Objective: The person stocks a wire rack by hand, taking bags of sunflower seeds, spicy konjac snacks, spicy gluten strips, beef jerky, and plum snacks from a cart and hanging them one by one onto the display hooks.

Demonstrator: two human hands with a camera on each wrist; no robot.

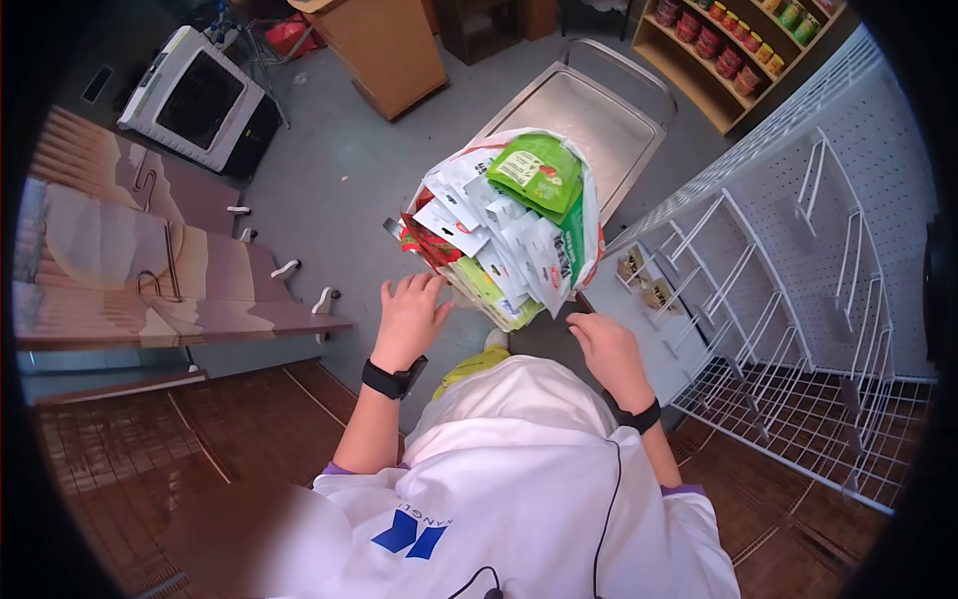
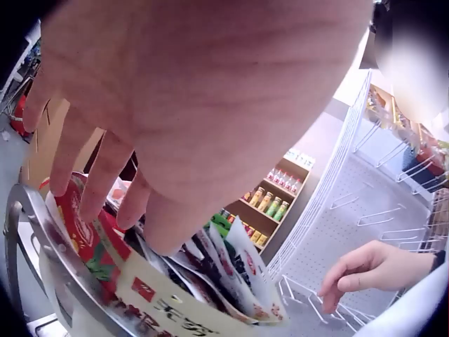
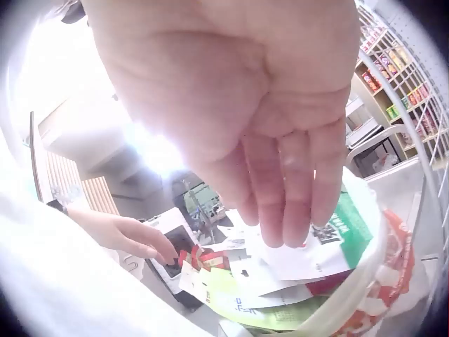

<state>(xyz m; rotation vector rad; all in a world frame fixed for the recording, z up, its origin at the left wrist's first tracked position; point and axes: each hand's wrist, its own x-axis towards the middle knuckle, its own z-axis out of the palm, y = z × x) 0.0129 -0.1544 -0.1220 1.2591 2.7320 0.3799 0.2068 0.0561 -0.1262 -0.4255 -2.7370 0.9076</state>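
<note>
A white plastic bag [image 1: 591, 190] full of snack packets stands in front of the person. A green packet [image 1: 539, 172] lies on top at the back, with several white packets [image 1: 534, 250] leaning in the middle. Red packets [image 3: 210, 258] and yellow-green packets [image 1: 486, 290] fill the near left side. My left hand [image 1: 407, 317] hovers by the bag's near left edge, fingers spread and holding nothing. On the other side my right hand [image 1: 607, 351] is just off the near right edge, its fingers nearly straight in the right wrist view and the palm bare.
Behind the bag is a metal cart [image 1: 599, 120] with a rail handle. White wire racks with hooks [image 1: 788, 260] rise at the right. A shelf of jars and cans [image 1: 733, 60] stands at the back right. Display boards [image 1: 190, 250] and an air cooler [image 1: 195, 100] are at the left.
</note>
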